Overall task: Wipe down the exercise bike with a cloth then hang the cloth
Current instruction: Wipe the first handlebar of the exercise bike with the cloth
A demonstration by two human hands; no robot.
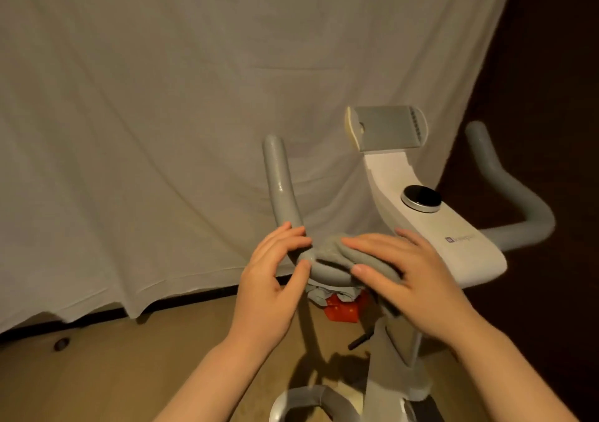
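Note:
A white exercise bike stands before me, with grey handlebars, a round black dial and a tablet holder on top. A grey cloth lies draped over the left handlebar near its bend. My right hand lies on the cloth with fingers extended and the thumb in front. My left hand touches the handlebar bend at the cloth's left end, fingers lightly curved on the bar and the thumb against its front.
A white sheet hangs behind the bike. The right handlebar curves up at the far right. A red item lies on the brown floor under the bars. The bike's seat shows at the bottom edge.

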